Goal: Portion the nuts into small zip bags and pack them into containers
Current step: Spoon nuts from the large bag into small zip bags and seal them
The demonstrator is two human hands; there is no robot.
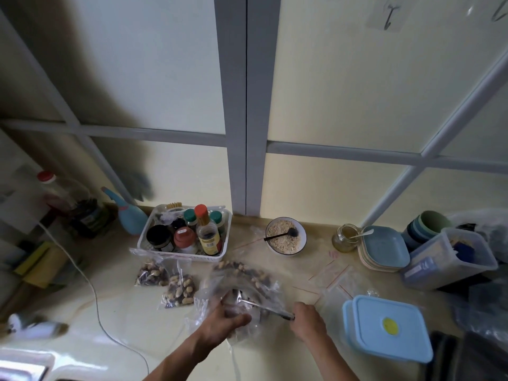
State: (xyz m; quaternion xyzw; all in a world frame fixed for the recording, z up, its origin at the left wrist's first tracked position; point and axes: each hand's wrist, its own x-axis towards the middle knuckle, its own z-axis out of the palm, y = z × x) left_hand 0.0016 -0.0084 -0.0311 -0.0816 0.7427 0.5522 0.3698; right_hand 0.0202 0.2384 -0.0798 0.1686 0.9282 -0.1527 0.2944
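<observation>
A large clear bag of mixed nuts [247,276] lies on the counter in front of me. My left hand [225,317] grips the bag's near edge and holds its mouth open. My right hand [308,320] holds the handle of a metal spoon [255,301] whose bowl is inside the bag. Two small filled zip bags [151,273] [180,290] lie to the left. Several empty small zip bags [330,279] with red seals lie to the right. A light blue lidded container [384,325] sits at the right.
A white basket of spice jars and bottles [184,235] stands behind the bags. A bowl of oats with a black spoon [286,235], a honey jar [343,237], stacked blue plates [382,248] and a clear storage box [448,259] line the back right. A white cable [93,287] crosses the left counter.
</observation>
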